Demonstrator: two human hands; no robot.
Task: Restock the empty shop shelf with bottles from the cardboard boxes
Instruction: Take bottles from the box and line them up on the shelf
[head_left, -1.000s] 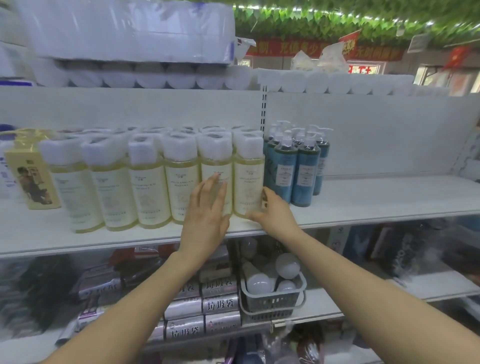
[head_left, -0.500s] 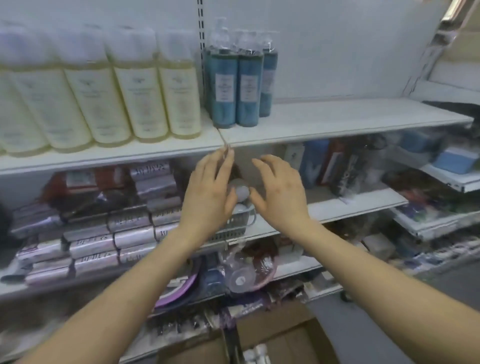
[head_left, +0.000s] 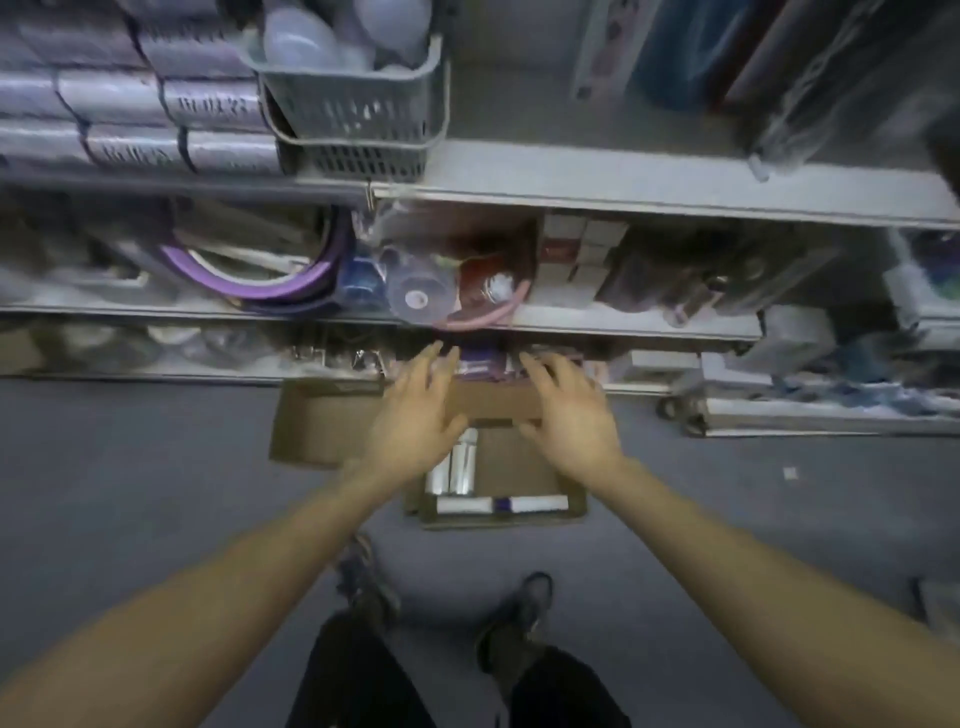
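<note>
While poised above the cardboard box on the floor, held left hand and right hand apart, fingers spread, gripping nothing. Saw bottles lying inside, below the lowest shelf. Stood with shoes just behind.

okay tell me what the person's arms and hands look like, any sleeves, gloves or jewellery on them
Both forearms are bare right up to the frame edge, with no sleeves in view. The left hand and right hand have no gloves, and no watch, bracelet or ring is visible, though the blur could hide a thin ring.
</note>
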